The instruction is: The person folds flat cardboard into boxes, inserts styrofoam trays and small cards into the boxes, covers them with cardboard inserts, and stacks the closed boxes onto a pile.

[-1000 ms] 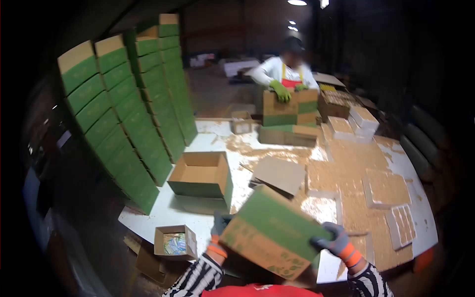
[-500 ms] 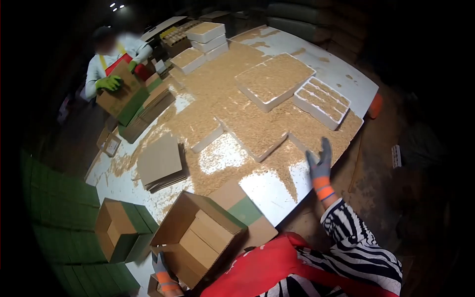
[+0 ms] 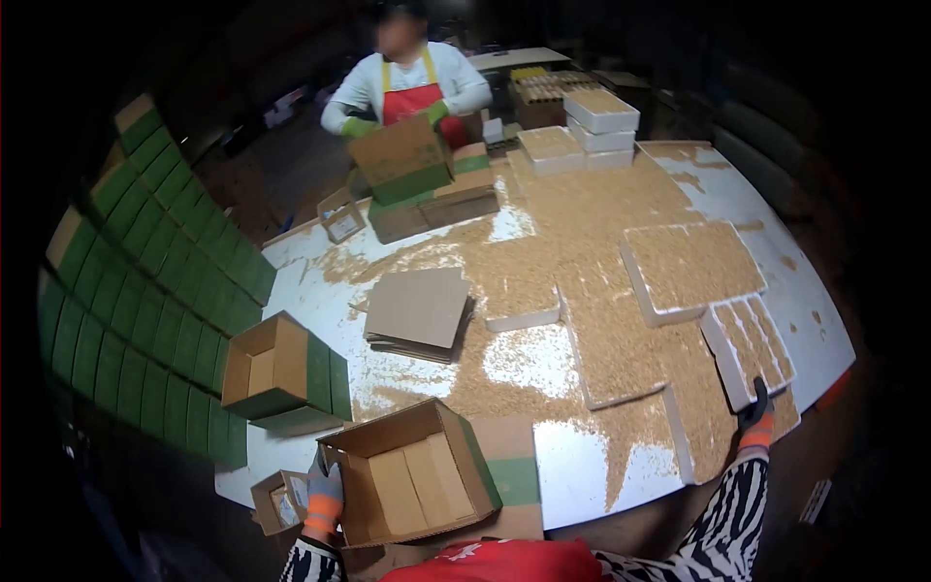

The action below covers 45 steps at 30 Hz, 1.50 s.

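Note:
My left hand (image 3: 325, 493), in a grey glove with an orange cuff, grips the left wall of an open cardboard box (image 3: 483, 469) lying near the table's front edge. The box is bare inside. At the right, my gloved right hand (image 3: 755, 411) holds the near end of a small white foam tray (image 3: 720, 355). Sawdust-like brown material fills that tray, with white ridges showing through in rows. A larger white tray (image 3: 693, 267), heaped with the same material, sits right behind it. The fingers under the small tray's edge are partly hidden.
Brown sawdust covers much of the white table (image 3: 572, 466). Flat cardboard sheets (image 3: 417, 308) lie mid-table. Another open box (image 3: 281, 369) stands left, beside stacked green cartons (image 3: 145, 320). Across the table, a person (image 3: 407, 87) in green gloves handles a box (image 3: 402, 165). Foam trays (image 3: 601, 112) are stacked behind.
The view has swung left. My right hand has moved from above the table's right edge onto the small foam tray. My left hand stays at the open box.

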Motion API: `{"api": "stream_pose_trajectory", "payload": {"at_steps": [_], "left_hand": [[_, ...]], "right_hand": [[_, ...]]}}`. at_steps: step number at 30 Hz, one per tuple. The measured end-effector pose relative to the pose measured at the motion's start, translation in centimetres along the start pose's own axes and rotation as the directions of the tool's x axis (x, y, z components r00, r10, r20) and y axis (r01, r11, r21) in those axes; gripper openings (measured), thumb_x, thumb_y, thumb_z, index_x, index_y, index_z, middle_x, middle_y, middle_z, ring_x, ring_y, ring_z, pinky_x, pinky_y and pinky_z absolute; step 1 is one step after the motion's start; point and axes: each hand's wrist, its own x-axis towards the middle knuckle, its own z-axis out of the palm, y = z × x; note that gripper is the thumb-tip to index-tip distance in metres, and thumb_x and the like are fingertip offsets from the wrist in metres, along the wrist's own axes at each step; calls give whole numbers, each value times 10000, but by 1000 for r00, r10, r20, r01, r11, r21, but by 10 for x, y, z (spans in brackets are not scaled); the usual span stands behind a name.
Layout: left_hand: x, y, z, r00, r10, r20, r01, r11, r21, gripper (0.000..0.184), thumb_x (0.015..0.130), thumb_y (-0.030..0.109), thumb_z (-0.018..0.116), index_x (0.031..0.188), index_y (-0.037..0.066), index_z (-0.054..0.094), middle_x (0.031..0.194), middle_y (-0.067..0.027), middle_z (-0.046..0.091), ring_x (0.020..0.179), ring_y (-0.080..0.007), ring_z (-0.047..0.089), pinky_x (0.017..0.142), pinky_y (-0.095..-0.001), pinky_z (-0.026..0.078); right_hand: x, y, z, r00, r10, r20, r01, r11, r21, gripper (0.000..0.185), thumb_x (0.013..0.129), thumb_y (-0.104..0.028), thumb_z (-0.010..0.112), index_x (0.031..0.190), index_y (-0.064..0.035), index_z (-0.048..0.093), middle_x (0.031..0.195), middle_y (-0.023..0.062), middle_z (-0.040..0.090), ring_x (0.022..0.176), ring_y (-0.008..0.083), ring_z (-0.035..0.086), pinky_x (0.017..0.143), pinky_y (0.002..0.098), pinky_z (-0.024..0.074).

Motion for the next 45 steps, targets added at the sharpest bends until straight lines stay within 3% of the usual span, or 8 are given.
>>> {"api": "stream_pose_trajectory", "payload": {"at_steps": [6,16,19,29,35,40,43,45], "left_hand": [[14,1,-11,979,169,110,-183,975,127,498,845,190,593,1295,8,481,1203,-268,562,1115,-421,536,945,-413,438],[18,4,8,979,159,126,-121,956,-267,501,901,239,548,1330,-1,448,1186,-182,596,1095,-313,559,947,-347,433],[19,3,9,968,35,249,131,775,-618,531,929,338,540,1326,-5,460,1193,-115,590,1070,-221,551,933,-310,433],[9,-8,4,774,240,586,628,-175,-758,469,943,397,509,1259,51,536,1161,-117,612,992,-261,608,827,-380,530],[17,-34,3,975,192,109,-85,781,-618,369,982,209,468,1275,-14,497,1194,-130,595,1044,-227,579,905,-319,461],[15,-20,-7,965,209,159,-84,819,-567,361,961,130,464,1277,-43,480,1190,-202,582,1061,-293,565,921,-330,439],[23,-53,-9,782,623,-10,-618,777,115,368,959,130,461,1282,-45,473,1192,-205,577,1063,-291,566,938,-336,438],[7,-16,-46,978,207,-32,-153,598,-787,384,970,190,458,1283,-27,497,1221,-160,573,1112,-245,549,991,-354,417]], "right_hand": [[2,17,-2,807,-581,111,538,643,-545,493,788,-266,719,1204,-96,518,1103,137,581,951,293,614,845,401,521],[-274,-42,174,836,116,536,-8,980,-200,453,874,-152,554,1289,11,469,1279,132,512,1135,239,525,970,366,430],[-358,-35,240,487,-135,863,775,522,-356,443,837,-66,579,1265,22,509,1349,117,465,1188,219,490,983,326,407],[-470,25,350,490,492,720,113,783,-612,850,733,-116,778,1434,-35,304,1308,153,510,1152,189,516,898,314,479],[-452,43,369,457,711,535,863,-209,-460,686,762,-567,639,1177,-25,573,995,198,662,949,332,631,854,370,481],[-449,73,379,409,737,538,898,-430,-94,367,851,-411,589,1017,-95,675,973,167,669,933,315,645,802,381,505],[-457,51,391,312,649,694,948,-163,-274,375,850,-422,596,1018,-93,665,958,172,668,914,307,652,782,398,510],[-424,45,411,269,382,884,787,442,-430,326,822,-276,692,1062,-59,650,905,131,677,827,228,662,746,342,519]]}}
